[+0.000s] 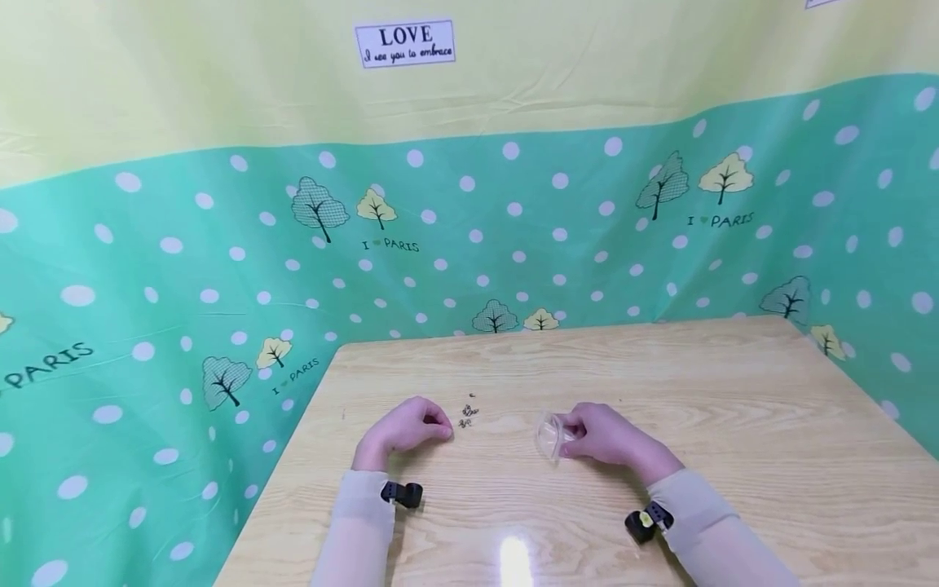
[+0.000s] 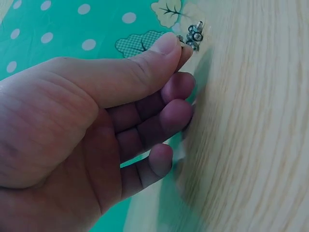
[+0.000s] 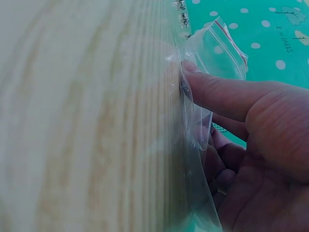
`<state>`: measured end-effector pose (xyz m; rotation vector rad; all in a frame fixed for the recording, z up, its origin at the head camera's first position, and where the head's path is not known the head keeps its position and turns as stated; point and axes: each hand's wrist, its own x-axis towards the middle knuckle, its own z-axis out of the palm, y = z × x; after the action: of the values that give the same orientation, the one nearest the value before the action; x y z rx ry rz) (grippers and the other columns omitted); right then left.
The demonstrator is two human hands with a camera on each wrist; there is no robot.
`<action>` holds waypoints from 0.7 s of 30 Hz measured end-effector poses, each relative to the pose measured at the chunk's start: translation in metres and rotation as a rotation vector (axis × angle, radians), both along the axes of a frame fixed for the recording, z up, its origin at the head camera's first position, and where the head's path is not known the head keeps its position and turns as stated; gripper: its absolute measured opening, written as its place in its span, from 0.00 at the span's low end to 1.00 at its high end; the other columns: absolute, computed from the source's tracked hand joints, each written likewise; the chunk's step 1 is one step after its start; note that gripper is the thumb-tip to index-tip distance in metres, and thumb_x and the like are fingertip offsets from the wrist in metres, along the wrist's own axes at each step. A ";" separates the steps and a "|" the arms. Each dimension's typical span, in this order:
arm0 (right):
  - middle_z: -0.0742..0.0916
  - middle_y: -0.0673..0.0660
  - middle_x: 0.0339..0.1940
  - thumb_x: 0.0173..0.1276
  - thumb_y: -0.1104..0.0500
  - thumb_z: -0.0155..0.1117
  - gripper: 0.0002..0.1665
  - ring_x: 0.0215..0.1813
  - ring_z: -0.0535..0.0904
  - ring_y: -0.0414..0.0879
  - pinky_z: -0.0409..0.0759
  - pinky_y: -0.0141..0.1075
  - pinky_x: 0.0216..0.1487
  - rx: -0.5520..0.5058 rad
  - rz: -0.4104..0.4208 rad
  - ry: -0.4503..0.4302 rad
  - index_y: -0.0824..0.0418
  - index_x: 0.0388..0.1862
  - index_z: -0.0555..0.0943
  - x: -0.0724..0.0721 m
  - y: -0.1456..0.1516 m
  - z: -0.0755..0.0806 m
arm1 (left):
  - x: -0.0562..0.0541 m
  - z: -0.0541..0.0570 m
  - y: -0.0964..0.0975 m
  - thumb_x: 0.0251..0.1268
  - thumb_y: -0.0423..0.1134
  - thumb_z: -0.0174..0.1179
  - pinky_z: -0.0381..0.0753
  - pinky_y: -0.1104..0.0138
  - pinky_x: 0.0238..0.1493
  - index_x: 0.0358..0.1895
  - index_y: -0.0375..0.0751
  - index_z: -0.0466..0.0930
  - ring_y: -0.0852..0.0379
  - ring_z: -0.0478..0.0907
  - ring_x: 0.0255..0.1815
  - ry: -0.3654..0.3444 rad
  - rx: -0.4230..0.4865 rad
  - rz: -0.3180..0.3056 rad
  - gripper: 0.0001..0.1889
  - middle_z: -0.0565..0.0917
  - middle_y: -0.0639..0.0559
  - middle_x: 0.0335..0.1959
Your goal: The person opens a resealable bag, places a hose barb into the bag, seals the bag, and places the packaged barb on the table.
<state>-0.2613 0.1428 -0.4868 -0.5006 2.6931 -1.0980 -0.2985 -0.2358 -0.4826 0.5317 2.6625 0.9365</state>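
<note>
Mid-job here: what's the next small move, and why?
I'd probably have the right-hand grip ease the clear plastic zip bag toward the small silvery metal pieces: it pinches the bag, yet pale wood-grain tabletop lies between bag and pieces, while the left-hand grip sits close beside them; whether that holds one is unclear.

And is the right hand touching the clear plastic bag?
Touching. The right wrist view shows the right hand gripping the clear plastic bag, with its thumb pressed against it.

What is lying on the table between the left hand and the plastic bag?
In the head view, a few small metal parts lie there, close to the left hand; from them to the plastic bag the table looks bare.
</note>
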 end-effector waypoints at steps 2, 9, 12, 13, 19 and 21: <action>0.77 0.52 0.29 0.61 0.61 0.84 0.13 0.33 0.72 0.46 0.71 0.38 0.36 0.004 0.003 0.003 0.59 0.37 0.84 0.000 0.000 0.000 | 0.000 0.002 0.002 0.72 0.43 0.72 0.79 0.49 0.59 0.39 0.51 0.90 0.59 0.82 0.43 0.005 0.006 -0.001 0.03 0.88 0.61 0.37; 0.77 0.52 0.29 0.61 0.61 0.84 0.14 0.34 0.72 0.46 0.71 0.39 0.36 0.001 0.018 0.014 0.59 0.36 0.84 0.001 0.000 0.000 | 0.001 0.009 0.011 0.76 0.42 0.69 0.80 0.55 0.54 0.40 0.49 0.91 0.59 0.81 0.41 0.007 0.018 -0.026 0.05 0.87 0.61 0.36; 0.77 0.52 0.29 0.61 0.61 0.84 0.14 0.34 0.72 0.46 0.71 0.39 0.36 -0.002 0.015 0.006 0.59 0.36 0.83 0.002 0.000 0.000 | 0.002 0.011 0.015 0.76 0.42 0.68 0.80 0.57 0.52 0.41 0.47 0.90 0.59 0.80 0.41 0.017 0.026 -0.046 0.05 0.87 0.60 0.36; 0.77 0.52 0.29 0.61 0.61 0.84 0.14 0.33 0.72 0.46 0.71 0.39 0.36 -0.002 0.015 0.007 0.59 0.36 0.83 0.002 0.000 0.000 | 0.002 0.012 0.016 0.76 0.42 0.68 0.80 0.58 0.52 0.41 0.47 0.90 0.59 0.80 0.41 0.019 0.029 -0.051 0.05 0.87 0.60 0.36; 0.77 0.52 0.29 0.61 0.61 0.84 0.14 0.34 0.72 0.46 0.70 0.39 0.36 -0.005 0.014 0.009 0.59 0.36 0.83 0.002 0.000 0.001 | 0.003 0.014 0.025 0.76 0.41 0.68 0.80 0.59 0.49 0.42 0.45 0.90 0.58 0.80 0.40 0.001 0.067 -0.063 0.05 0.87 0.58 0.37; 0.77 0.53 0.29 0.61 0.61 0.84 0.14 0.34 0.72 0.46 0.71 0.39 0.36 -0.009 0.013 0.005 0.60 0.37 0.84 0.002 -0.001 0.001 | 0.004 0.013 0.029 0.76 0.41 0.68 0.80 0.61 0.48 0.42 0.44 0.90 0.57 0.81 0.40 -0.005 0.085 -0.069 0.05 0.87 0.56 0.37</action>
<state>-0.2592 0.1421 -0.4860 -0.5216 2.6864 -1.1080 -0.2942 -0.2071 -0.4694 0.6345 2.5911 1.0331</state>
